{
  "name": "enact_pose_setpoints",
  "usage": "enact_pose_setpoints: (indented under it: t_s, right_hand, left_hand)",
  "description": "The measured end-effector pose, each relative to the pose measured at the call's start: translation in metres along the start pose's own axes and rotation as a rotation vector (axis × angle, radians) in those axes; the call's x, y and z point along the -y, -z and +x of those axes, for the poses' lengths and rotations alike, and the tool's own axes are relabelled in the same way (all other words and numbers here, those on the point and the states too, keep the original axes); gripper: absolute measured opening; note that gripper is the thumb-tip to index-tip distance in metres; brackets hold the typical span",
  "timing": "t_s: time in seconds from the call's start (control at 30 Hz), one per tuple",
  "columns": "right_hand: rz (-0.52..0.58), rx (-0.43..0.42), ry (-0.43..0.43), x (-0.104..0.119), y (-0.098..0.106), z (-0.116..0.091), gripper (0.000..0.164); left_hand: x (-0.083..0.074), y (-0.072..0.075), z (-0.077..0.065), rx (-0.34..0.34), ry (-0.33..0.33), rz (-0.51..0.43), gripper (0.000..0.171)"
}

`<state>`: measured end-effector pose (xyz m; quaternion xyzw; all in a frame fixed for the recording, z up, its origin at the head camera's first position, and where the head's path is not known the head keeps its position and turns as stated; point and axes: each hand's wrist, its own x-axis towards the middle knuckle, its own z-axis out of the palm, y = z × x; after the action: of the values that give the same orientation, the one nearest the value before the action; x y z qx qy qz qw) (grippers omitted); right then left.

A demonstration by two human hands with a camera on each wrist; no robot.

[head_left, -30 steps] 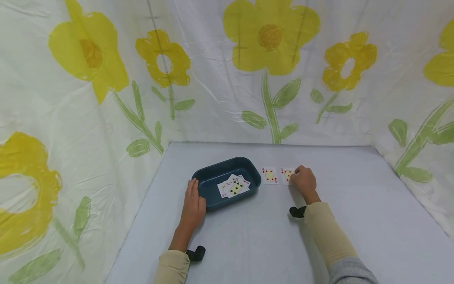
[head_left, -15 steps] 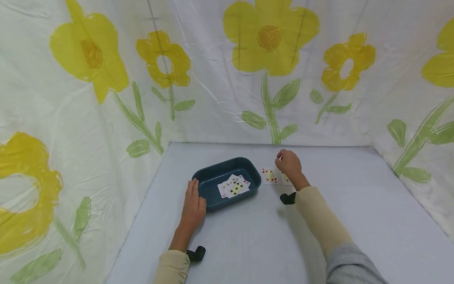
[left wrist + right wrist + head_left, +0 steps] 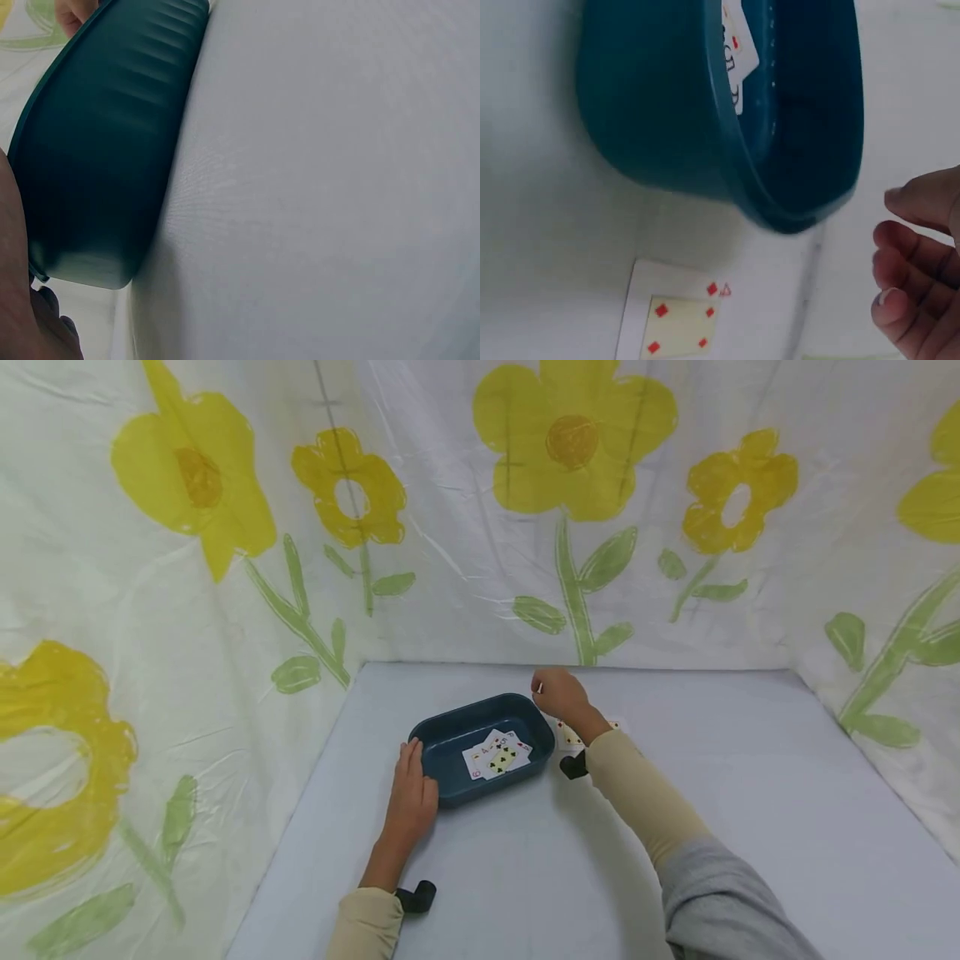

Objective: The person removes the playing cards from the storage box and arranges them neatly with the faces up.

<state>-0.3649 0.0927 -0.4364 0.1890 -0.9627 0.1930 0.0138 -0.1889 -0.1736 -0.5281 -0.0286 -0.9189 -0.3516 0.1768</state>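
Observation:
A dark teal tray (image 3: pixel 480 791) stands on the table, with several overlapping playing cards (image 3: pixel 501 758) lying face up inside. My left hand (image 3: pixel 410 799) rests against the tray's left end, fingers extended along its rim; the left wrist view shows mostly the tray's outer wall (image 3: pixel 105 150). Above the table by the tray's far right corner is my right hand (image 3: pixel 561 697), fingers loosely curled and holding nothing. Beside the tray's right end, the four of diamonds (image 3: pixel 679 322) lies face up. Another card (image 3: pixel 616 725) to its right is mostly hidden behind the right forearm.
A pale cloth covers the table (image 3: pixel 750 793). Behind and at both sides hangs a white curtain (image 3: pixel 450 568) printed with yellow flowers. Black wrist mounts (image 3: pixel 574 765) stick out beside both wrists.
My right hand has lifted off the right-hand diamond card and moved left to the tray's far right corner, leaving both cards on the table. The left hand and tray have stayed put.

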Motion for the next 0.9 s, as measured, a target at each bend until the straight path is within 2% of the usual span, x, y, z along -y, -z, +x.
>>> enact_pose_setpoints:
  t_s: [0.27,0.47,0.63,0.77,0.9]
  right_hand:
    - [-0.019,0.1,0.085,0.022,-0.014,0.002,0.006]
    - [-0.048,0.185,0.114,0.036,-0.023,0.007,0.005]
    - [-0.01,0.371,0.141,0.046,-0.028,0.01,0.015]
    - [0.052,0.522,0.122,0.049,-0.031,0.009,0.022]
    - [0.077,0.612,0.085,0.047,-0.036,0.007,0.022]
  left_hand:
    - [0.001,-0.002,0.0,0.003,-0.003,0.018,0.06]
    - [0.003,-0.001,0.0,0.008,0.006,0.019,0.061]
    - [0.003,0.0,0.0,0.007,0.007,0.026,0.061]
    - [0.002,0.001,0.0,0.004,0.001,0.025,0.061]
    - [0.001,0.001,0.0,0.01,0.01,0.025,0.06]
